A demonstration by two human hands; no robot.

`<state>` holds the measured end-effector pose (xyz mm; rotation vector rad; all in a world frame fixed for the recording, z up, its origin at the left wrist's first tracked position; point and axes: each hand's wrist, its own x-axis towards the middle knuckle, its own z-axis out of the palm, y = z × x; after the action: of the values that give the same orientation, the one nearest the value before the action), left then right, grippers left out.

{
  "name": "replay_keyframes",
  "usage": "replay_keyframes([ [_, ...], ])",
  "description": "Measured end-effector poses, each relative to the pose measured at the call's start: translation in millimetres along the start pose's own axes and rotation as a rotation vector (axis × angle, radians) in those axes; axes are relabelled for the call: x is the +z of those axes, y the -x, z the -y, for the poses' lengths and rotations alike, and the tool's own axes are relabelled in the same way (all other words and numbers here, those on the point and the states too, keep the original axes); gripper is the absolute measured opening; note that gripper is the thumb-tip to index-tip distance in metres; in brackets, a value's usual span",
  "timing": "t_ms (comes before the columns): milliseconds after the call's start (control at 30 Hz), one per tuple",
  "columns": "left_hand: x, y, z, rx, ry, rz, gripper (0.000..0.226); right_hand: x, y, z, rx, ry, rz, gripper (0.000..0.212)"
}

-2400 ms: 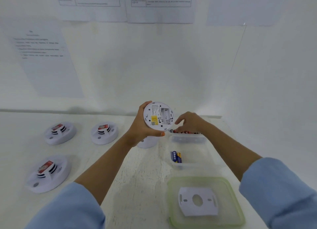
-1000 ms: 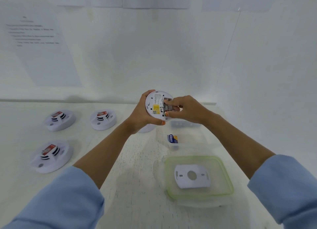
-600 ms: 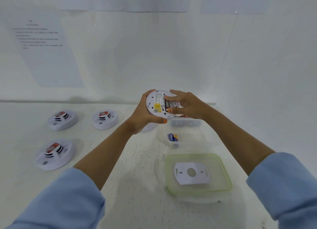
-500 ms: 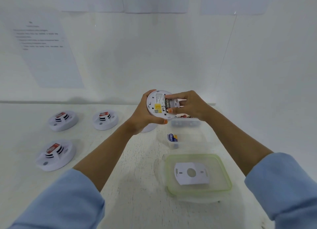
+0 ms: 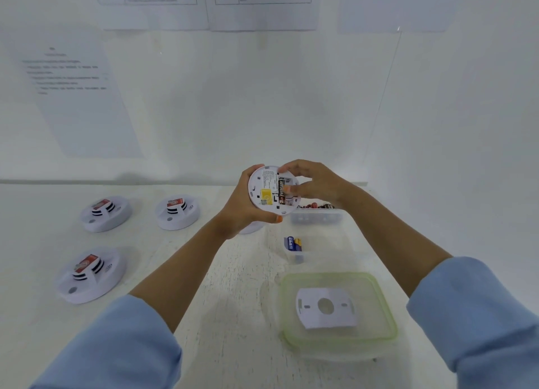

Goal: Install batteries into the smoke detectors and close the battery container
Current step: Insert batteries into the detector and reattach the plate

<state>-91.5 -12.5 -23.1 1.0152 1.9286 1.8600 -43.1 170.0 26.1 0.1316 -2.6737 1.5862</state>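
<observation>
My left hand [image 5: 243,206] grips a white round smoke detector [image 5: 267,191] held up with its back facing me. A black battery [image 5: 281,191] lies upright in its open compartment. The fingertips of my right hand [image 5: 313,184] press on the compartment beside that battery; whether they pinch a second battery is hidden. A clear battery container [image 5: 316,216] with several batteries stands just behind and below my hands. A smaller clear tub [image 5: 326,247] holds a blue and yellow battery pack [image 5: 293,243].
Three white smoke detectors [image 5: 105,213] [image 5: 178,212] [image 5: 89,275] sit face up on the left of the white table. A green-rimmed clear lid [image 5: 385,310] lies at the front right with a white mounting plate [image 5: 323,308] on it. Walls close off the back and right.
My right hand left the battery container, brought a battery up to the detector and set it in the compartment. Its fingers now press at the compartment. The left hand kept holding the detector.
</observation>
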Motion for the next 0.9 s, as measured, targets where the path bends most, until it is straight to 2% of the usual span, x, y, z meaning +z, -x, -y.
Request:
replay_keyframes([
  [67, -5, -4, 4, -0.004, -0.014, -0.006, 0.092, -9, -6, -7, 0.08, -0.18, -0.053, 0.026],
  [133, -9, -8, 6, -0.015, -0.015, -0.02, 0.095, -15, -15, -21, 0.182, -0.266, -0.126, 0.028],
  [167, -11, -11, 7, -0.021, -0.01, -0.026, 0.096, -15, -20, -28, 0.238, -0.203, -0.135, 0.029],
  [300, -14, -21, 13, -0.029, 0.002, -0.035, 0.093, -10, -44, -64, 0.312, 0.405, -0.011, 0.035],
  [400, -13, -28, 17, -0.031, -0.002, -0.033, 0.091, -5, -59, -81, 0.302, 0.561, 0.038, 0.045],
  [500, -16, -33, 20, -0.044, 0.008, -0.037, 0.09, -1, -69, -88, 0.293, 0.614, 0.09, 0.045],
  [733, -18, -34, 25, -0.046, 0.01, -0.048, 0.092, 3, -70, -84, 0.226, 0.623, 0.119, 0.011],
  [800, -17, -34, 25, -0.041, 0.009, -0.054, 0.091, 4, -69, -82, 0.178, 0.573, 0.103, 0.011],
  [900, -18, -32, 23, -0.036, 0.008, -0.061, 0.091, 4, -64, -77, 0.163, 0.426, 0.051, 0.022],
])
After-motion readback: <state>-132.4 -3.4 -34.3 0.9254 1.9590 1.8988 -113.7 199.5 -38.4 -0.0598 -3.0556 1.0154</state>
